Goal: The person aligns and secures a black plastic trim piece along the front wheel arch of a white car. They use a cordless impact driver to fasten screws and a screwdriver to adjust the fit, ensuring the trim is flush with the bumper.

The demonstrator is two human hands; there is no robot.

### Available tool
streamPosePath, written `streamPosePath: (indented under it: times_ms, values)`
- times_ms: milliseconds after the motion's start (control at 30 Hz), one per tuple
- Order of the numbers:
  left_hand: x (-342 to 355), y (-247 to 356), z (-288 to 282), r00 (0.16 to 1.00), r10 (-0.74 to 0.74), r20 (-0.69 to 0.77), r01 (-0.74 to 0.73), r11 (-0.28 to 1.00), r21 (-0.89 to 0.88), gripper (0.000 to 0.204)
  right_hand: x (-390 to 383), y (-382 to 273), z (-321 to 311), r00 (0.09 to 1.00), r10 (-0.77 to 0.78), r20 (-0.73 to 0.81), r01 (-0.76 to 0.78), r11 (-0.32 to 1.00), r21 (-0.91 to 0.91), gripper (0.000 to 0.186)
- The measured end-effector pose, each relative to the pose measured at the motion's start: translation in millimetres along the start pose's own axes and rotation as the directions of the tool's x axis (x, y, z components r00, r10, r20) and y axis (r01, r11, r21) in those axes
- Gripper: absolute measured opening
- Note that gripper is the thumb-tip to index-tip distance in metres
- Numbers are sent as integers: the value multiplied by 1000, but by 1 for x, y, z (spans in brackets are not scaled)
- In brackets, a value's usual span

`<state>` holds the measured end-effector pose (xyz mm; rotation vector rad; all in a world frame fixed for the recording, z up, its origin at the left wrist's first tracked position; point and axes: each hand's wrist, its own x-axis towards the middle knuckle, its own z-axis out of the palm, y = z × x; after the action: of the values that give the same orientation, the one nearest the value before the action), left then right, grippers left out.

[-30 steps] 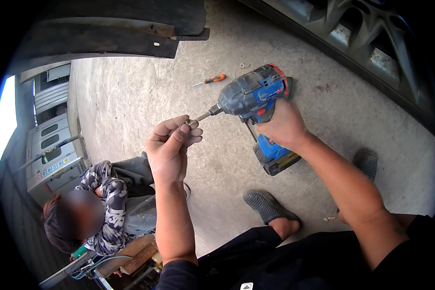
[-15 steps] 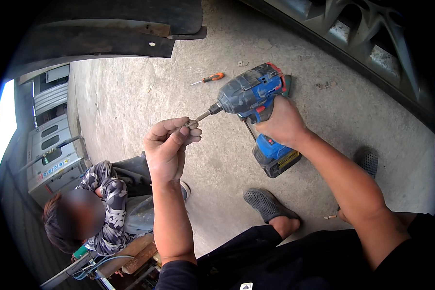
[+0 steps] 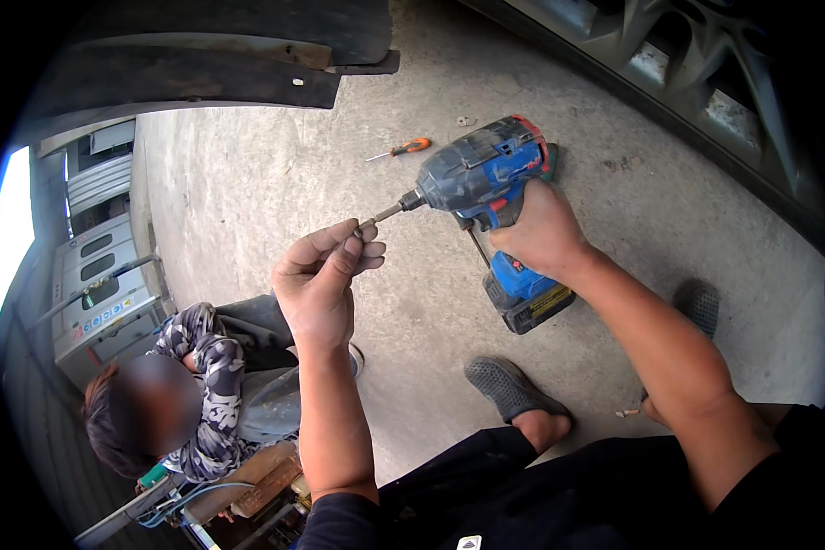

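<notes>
My right hand point(image 3: 545, 229) is wrapped around the grip of a blue and black cordless impact driver point(image 3: 481, 165), which is tilted with its nose toward the left. A slim driver bit point(image 3: 388, 214) sticks out of the chuck. At the bit's tip, my left hand point(image 3: 321, 275) is closed in a pinch on a small screw-like metal piece point(image 3: 357, 233). Fingers cover most of that piece, so its exact shape is hidden. Below the grip sits the driver's battery point(image 3: 532, 307).
An orange-handled screwdriver point(image 3: 411, 147) lies on the concrete floor point(image 3: 247, 202). A dark panel point(image 3: 202, 78) juts in at upper left, and a metal frame point(image 3: 651, 110) crosses the upper right. Another person in a patterned sleeve point(image 3: 213, 367) sits at left, near a white cabinet machine point(image 3: 101, 275).
Both hands keep their holds, and the bit stays at the left fingertips. The view has shifted slightly; the driver and hands are nearly where they were.
</notes>
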<state>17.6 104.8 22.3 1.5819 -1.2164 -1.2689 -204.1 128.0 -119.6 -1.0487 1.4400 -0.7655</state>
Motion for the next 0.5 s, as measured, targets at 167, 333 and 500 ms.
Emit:
streamPosePath:
  times_ms: [167,333,500]
  values:
    - [3,0,-4,995,-98,-3,97,988,-122,19,1,4,5,996,-72,-54,73,997,13,26]
    - [1,0,-4,984,-174,-38,171,982,-78,21,1,8,5,991,-102,-90,95,992,-79,25]
    - [4,0,-1,982,-174,-76,179,981,71,20,-1,4,4,990,-113,-87,111,993,-33,24]
